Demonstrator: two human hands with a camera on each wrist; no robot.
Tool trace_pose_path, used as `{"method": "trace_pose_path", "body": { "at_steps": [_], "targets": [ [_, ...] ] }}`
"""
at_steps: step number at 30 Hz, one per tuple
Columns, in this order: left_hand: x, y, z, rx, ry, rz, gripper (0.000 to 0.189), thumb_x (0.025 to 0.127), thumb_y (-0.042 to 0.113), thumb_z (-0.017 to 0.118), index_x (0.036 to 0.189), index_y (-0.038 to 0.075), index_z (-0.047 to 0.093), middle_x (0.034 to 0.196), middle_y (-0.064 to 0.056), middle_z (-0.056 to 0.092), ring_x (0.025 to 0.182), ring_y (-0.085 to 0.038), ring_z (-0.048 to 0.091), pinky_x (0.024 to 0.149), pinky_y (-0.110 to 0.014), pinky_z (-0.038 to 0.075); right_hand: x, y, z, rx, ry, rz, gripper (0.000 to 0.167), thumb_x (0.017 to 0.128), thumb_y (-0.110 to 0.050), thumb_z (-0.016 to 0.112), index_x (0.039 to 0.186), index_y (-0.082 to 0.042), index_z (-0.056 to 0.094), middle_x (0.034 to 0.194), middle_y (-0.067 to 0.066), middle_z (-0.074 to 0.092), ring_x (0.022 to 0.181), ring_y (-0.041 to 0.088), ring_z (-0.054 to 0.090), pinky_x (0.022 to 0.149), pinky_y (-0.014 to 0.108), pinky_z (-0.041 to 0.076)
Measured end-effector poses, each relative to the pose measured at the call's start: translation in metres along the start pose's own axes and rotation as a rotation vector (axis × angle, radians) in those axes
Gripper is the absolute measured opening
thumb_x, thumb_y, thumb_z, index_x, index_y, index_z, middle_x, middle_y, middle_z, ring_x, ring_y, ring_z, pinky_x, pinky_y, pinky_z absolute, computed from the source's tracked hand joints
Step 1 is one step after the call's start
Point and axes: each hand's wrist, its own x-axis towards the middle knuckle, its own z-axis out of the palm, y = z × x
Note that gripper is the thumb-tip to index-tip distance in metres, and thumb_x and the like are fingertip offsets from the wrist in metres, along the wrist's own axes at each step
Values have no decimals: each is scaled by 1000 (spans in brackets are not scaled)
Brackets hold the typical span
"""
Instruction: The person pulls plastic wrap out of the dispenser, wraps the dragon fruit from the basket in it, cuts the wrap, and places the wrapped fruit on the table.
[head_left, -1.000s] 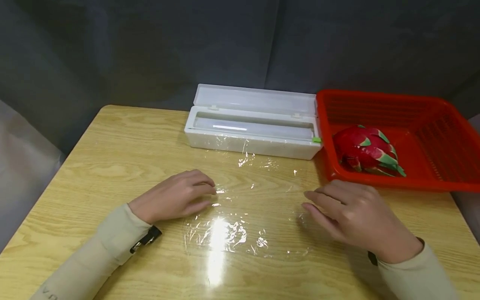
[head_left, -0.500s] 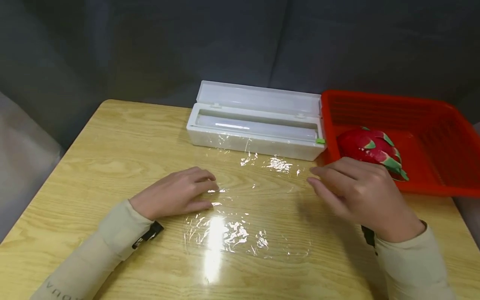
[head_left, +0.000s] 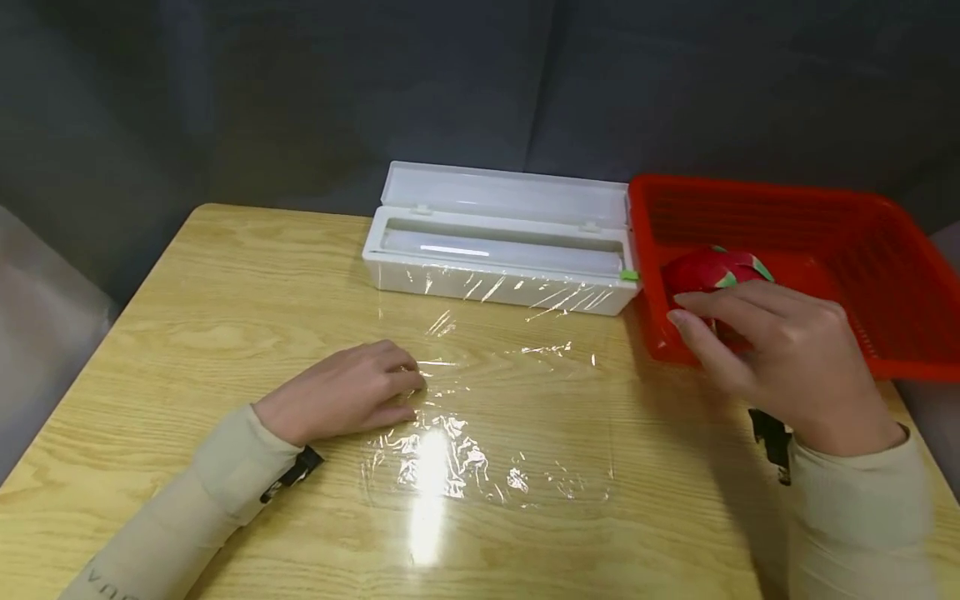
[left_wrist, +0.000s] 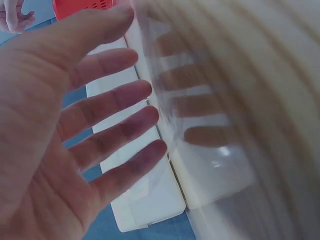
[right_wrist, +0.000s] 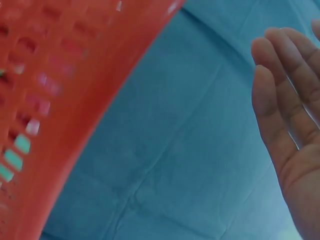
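A sheet of clear cling film (head_left: pixel 517 417) lies spread on the wooden table, running up to the front of a white dispenser box (head_left: pixel 480 285). My left hand (head_left: pixel 341 396) rests at the film's left edge, its fingertips down on it. The left wrist view shows that hand's fingers (left_wrist: pixel 117 97) spread, with none curled round anything. Above the front-left rim of a red basket (head_left: pixel 795 362) hovers my right hand (head_left: pixel 783 354), with nothing held. Inside the basket is a red dragon fruit (head_left: pixel 708 268) with green-tipped scales, partly hidden behind this hand.
The box's lid (head_left: pixel 502 193) stands raised at the back, and a film roll (head_left: pixel 495 250) lies within. A small green slider (head_left: pixel 628 275) sits at the box's right end, close against the basket. A dark curtain (head_left: pixel 337 100) hangs behind the table.
My right hand has left the film's right side and moved right and up to the basket, now covering part of the dragon fruit. My left hand has stayed nearly still.
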Motion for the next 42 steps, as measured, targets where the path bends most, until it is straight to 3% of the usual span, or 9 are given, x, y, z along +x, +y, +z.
{"method": "trace_pose_path", "body": {
  "at_steps": [3, 6, 10, 13, 27, 33, 40, 42],
  "targets": [
    [-2, -1, 0, -1, -4, -9, 28, 92, 32, 77, 110, 10, 76, 110, -5, 76, 106, -22, 69, 97, -38, 59, -1, 8, -4, -8, -10, 45, 64, 103, -56, 49, 94, -1, 81, 81, 18, 77, 64, 31, 69, 80, 12, 48],
    [-5, -2, 1, -3, -6, -17, 28, 92, 32, 77, 109, 10, 75, 110, -6, 76, 106, -21, 69, 97, -37, 60, -2, 15, -5, -26, -25, 72, 57, 101, -51, 55, 96, 0, 81, 80, 19, 77, 62, 32, 67, 78, 13, 50],
    [-8, -3, 3, -14, -10, -29, 26, 93, 32, 77, 108, 11, 75, 110, -6, 75, 106, -21, 68, 95, -37, 61, -3, 24, -2, -63, -43, 128, 33, 92, -29, 71, 100, 2, 80, 82, 22, 77, 61, 34, 66, 65, 33, 46],
    [-10, -2, 3, -22, -13, -41, 25, 93, 31, 77, 109, 12, 76, 112, -6, 75, 107, -21, 68, 95, -37, 61, -4, 29, 0, -76, -56, 176, 24, 86, -17, 77, 100, 2, 79, 86, 24, 78, 65, 35, 68, 67, 28, 43],
    [-15, 0, -1, -15, -21, -55, 27, 93, 33, 76, 111, 13, 76, 116, -6, 74, 109, -21, 68, 94, -36, 62, -10, 46, 6, -137, -60, 222, 25, 87, -17, 78, 100, 4, 78, 87, 24, 77, 64, 35, 68, 60, 26, 39],
    [-16, 0, -2, -17, -25, -57, 29, 93, 34, 76, 113, 13, 76, 117, -6, 74, 110, -21, 68, 95, -37, 62, -13, 51, 10, -132, -73, 279, 27, 85, -16, 81, 104, 3, 78, 89, 25, 76, 71, 38, 68, 65, 22, 37],
    [-17, 1, -2, -18, -35, -65, 30, 93, 34, 76, 114, 13, 76, 118, -7, 74, 111, -22, 67, 95, -37, 62, -17, 57, 14, -138, -112, 327, 30, 85, -17, 82, 107, 2, 77, 95, 26, 76, 77, 40, 69, 67, 28, 41],
    [-17, 0, -2, -15, -34, -65, 29, 93, 34, 76, 114, 13, 76, 118, -7, 74, 111, -22, 67, 96, -37, 61, -18, 58, 15, -130, -110, 328, 30, 84, -17, 83, 107, 2, 78, 96, 26, 76, 79, 40, 70, 69, 23, 38]
  ]
}}
